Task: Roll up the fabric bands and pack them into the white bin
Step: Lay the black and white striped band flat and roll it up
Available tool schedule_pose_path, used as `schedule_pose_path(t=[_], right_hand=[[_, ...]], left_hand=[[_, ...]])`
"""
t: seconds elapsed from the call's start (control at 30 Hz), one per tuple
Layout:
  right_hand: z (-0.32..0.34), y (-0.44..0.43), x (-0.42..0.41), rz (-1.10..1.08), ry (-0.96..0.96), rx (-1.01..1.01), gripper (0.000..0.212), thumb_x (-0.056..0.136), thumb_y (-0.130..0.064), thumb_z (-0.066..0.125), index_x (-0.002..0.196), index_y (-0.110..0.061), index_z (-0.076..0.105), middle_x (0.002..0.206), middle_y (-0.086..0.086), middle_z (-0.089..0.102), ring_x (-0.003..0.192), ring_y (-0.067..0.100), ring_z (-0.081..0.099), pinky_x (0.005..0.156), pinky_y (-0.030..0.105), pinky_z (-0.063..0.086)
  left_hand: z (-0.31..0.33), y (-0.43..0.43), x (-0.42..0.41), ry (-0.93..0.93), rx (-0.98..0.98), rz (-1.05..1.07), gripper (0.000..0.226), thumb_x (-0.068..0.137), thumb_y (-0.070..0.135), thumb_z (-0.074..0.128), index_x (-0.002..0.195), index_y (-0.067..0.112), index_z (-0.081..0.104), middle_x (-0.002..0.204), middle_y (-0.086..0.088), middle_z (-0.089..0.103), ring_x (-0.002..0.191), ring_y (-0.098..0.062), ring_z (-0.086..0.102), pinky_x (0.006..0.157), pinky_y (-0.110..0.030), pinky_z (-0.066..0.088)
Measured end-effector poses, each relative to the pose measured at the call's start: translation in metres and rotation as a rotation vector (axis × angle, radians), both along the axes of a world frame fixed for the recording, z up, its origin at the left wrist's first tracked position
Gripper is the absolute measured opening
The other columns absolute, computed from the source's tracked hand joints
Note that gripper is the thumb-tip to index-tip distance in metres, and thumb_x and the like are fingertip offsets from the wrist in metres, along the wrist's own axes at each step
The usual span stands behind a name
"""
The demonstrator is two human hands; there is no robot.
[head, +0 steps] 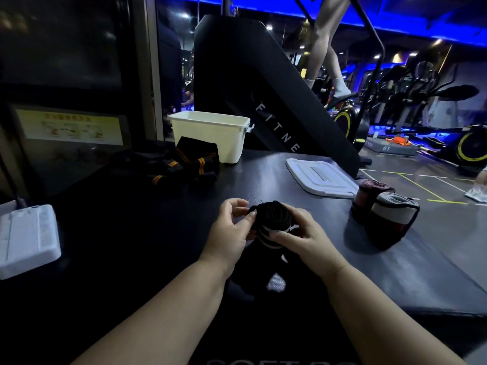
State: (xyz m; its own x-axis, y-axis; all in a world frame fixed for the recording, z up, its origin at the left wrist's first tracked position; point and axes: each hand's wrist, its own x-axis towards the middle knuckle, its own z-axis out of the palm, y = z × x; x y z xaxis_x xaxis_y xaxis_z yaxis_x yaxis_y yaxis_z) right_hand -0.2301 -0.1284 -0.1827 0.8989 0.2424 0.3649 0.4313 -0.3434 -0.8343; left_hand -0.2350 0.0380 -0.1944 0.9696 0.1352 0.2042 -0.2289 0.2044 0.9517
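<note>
Two bare forearms reach forward over a dark padded table (163, 246) in a blue-lit gym, meeting at a partly rolled black band (272, 219) held just above the surface. The left hand (232, 230) is cupped against the roll's left side, thumb and fingertips pinching its outer edge, wrist bent slightly inward. The right hand (303, 237) closes on the roll from the right, fingers curled under and around its lower, white-striped part, thumb pointing toward the left hand. The band's loose tail hangs down between the wrists onto the table.

Well beyond the left hand, at the table's far edge, stands the white bin (210, 137), open-topped; what it holds cannot be seen. Touching the bin's front, a heap of unrolled black bands with orange stripes (181, 164) lies spread on the table. Beyond the right hand lies the bin's white lid (320, 176), flat. Right of the right hand, near the table's edge, sit two finished rolls (382, 216), one dark red, one with a white stripe, just beside each other. Far to the left of the left hand rests a white rectangular case (26, 238). Behind the table rises a black stair-climber machine (263, 88), a person's legs (326, 48) on its steps.
</note>
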Motion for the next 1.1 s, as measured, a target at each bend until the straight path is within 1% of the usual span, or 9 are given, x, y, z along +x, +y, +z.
schedule_pose_path(t=[0.13, 0.2, 0.33, 0.47, 0.6, 0.7, 0.8, 0.93, 1.1], right_hand=[[0.002, 0.001, -0.002, 0.033, 0.069, 0.100, 0.058, 0.057, -0.032, 0.081, 0.108, -0.029, 0.053, 0.109, -0.008, 0.060, 0.090, -0.008, 0.061, 0.075, 0.013, 0.047], [0.002, -0.001, -0.001, 0.003, 0.089, 0.087, 0.066, 0.053, -0.034, 0.084, 0.106, -0.027, 0.046, 0.104, -0.007, 0.062, 0.086, -0.010, 0.061, 0.075, 0.011, 0.046], [0.001, -0.002, 0.001, -0.024, 0.129, 0.038, 0.087, 0.041, -0.054, 0.082, 0.111, -0.030, 0.038, 0.108, -0.005, 0.060, 0.095, -0.001, 0.060, 0.084, 0.018, 0.047], [-0.004, -0.009, 0.005, 0.185, 0.258, 0.252, 0.076, 0.055, -0.034, 0.076, 0.126, -0.025, 0.049, 0.119, 0.003, 0.063, 0.110, 0.012, 0.059, 0.095, 0.029, 0.046], [-0.005, -0.014, 0.008, 0.247, 0.304, 0.316, 0.077, 0.051, -0.022, 0.069, 0.126, -0.014, 0.054, 0.118, 0.007, 0.066, 0.113, 0.021, 0.057, 0.101, 0.038, 0.044], [-0.003, -0.012, 0.007, 0.182, 0.252, 0.274, 0.067, 0.047, -0.025, 0.073, 0.112, -0.017, 0.057, 0.102, 0.000, 0.068, 0.099, 0.013, 0.060, 0.088, 0.028, 0.048], [-0.002, -0.011, 0.006, 0.165, 0.226, 0.259, 0.066, 0.044, -0.027, 0.074, 0.106, -0.016, 0.055, 0.097, 0.000, 0.065, 0.091, 0.007, 0.061, 0.081, 0.024, 0.049], [-0.001, -0.010, 0.004, 0.183, 0.224, 0.247, 0.067, 0.044, -0.026, 0.074, 0.107, -0.017, 0.054, 0.096, 0.000, 0.064, 0.089, 0.007, 0.060, 0.079, 0.023, 0.049], [-0.001, -0.010, 0.004, 0.214, 0.218, 0.254, 0.068, 0.046, -0.024, 0.075, 0.110, -0.017, 0.054, 0.095, -0.004, 0.065, 0.090, 0.006, 0.061, 0.080, 0.022, 0.050]], left_hand=[[0.003, -0.001, -0.003, -0.051, -0.004, -0.010, 0.006, 0.096, 0.008, 0.056, 0.097, 0.014, 0.057, 0.092, 0.000, 0.062, 0.067, -0.001, 0.064, 0.062, -0.019, 0.051], [0.005, -0.001, -0.005, -0.057, -0.007, -0.045, 0.004, 0.096, 0.012, 0.057, 0.098, 0.013, 0.060, 0.087, 0.005, 0.064, 0.072, -0.004, 0.064, 0.068, -0.021, 0.051], [0.004, 0.001, -0.006, -0.032, 0.056, -0.132, 0.008, 0.092, 0.024, 0.065, 0.095, 0.017, 0.065, 0.088, 0.008, 0.067, 0.079, -0.005, 0.065, 0.072, -0.022, 0.050], [0.003, 0.000, -0.004, 0.032, 0.100, -0.122, 0.012, 0.092, 0.024, 0.065, 0.093, 0.013, 0.066, 0.088, -0.002, 0.067, 0.076, -0.008, 0.065, 0.072, -0.025, 0.050], [0.002, -0.001, -0.002, 0.035, 0.134, -0.080, 0.016, 0.089, 0.037, 0.064, 0.085, 0.021, 0.066, 0.096, -0.007, 0.064, 0.085, -0.015, 0.059, 0.081, -0.035, 0.049], [0.002, 0.001, -0.001, 0.016, 0.044, -0.044, 0.016, 0.095, 0.031, 0.059, 0.080, 0.027, 0.064, 0.094, 0.000, 0.060, 0.084, -0.010, 0.056, 0.081, -0.031, 0.047], [0.006, 0.002, -0.002, 0.022, -0.150, -0.118, 0.012, 0.084, 0.039, 0.062, 0.076, 0.033, 0.068, 0.101, -0.007, 0.062, 0.092, -0.019, 0.059, 0.091, -0.040, 0.047], [0.007, 0.002, -0.004, -0.019, -0.245, -0.190, 0.011, 0.089, 0.017, 0.065, 0.093, 0.013, 0.056, 0.099, -0.015, 0.056, 0.094, -0.027, 0.054, 0.087, -0.037, 0.046], [0.007, 0.001, -0.001, -0.039, -0.156, -0.034, 0.012, 0.096, 0.004, 0.054, 0.094, 0.016, 0.053, 0.082, -0.004, 0.061, 0.081, -0.015, 0.059, 0.083, -0.030, 0.048]])
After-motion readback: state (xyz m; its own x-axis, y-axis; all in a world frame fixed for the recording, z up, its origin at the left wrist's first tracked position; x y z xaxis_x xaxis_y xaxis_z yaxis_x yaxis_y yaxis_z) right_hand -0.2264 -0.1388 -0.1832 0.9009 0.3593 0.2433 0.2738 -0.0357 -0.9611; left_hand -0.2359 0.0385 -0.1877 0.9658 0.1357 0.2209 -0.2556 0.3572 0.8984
